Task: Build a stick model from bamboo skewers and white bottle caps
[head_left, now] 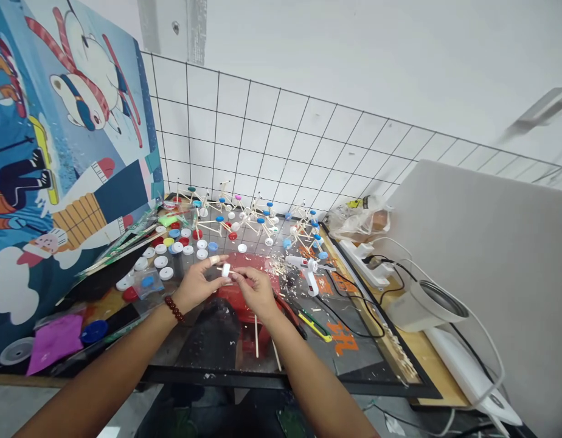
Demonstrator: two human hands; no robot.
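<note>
My left hand [199,283] pinches a small white bottle cap [225,269] at its fingertips; a bandage wraps one finger and a bead bracelet sits on the wrist. My right hand [257,291] is closed in a pinch beside the cap, on a thin wooden stick that touches it. Both hands hover over the glass table top [363,359], above a red stool seen through the glass. Two loose wooden sticks [256,336] lie on the glass by my right wrist.
Loose white, blue and red caps [171,249] lie at the left. Several stick-and-cap models [258,222] stand at the back by the wire grid. A white glue gun [308,271], yellow-green cutters [314,323], a power strip [367,261] and a white round appliance [422,304] sit at the right.
</note>
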